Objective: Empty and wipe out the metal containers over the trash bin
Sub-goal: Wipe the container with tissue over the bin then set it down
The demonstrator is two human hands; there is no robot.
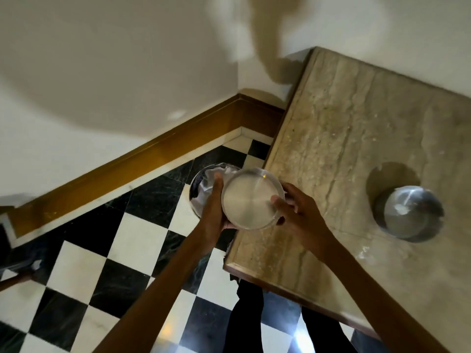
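**Ana:** Checkered black-and-white floor tiles (84, 271) are running under everything, and the beige veined stone counter (356, 154) is jutting in from the right. What is worrying you?

**Ben:** Both hands are holding the round shallow stainless-steel container (252, 200) up, right where the counter edge is meeting open air. The round metal trash bin with its pale crumpled liner (204, 184) is sitting on the floor below and to the left, partly hidden by the container, so the container is only half over it. If it is tipped from there, I judge the contents may be landing on the tiles or the counter corner instead.

**Ana:** And the grip?

**Ben:** The left hand (216, 212) is curling around the container's left wall, fingers spread and pressed against it. The right hand (298, 212) is clamping the right rim, fingertips (276, 200) hooking over the edge. Neither is closed into a fist; both are wrapping the container. Smooth metal held only by its sides could be slipping as it is being turned over.

**Ana:** Anything else waiting?

**Ben:** A second round steel bowl (410, 215) is resting on the counter, well apart to the right. I am seeing no cloth, so what the wiping is being done with, I cannot tell.
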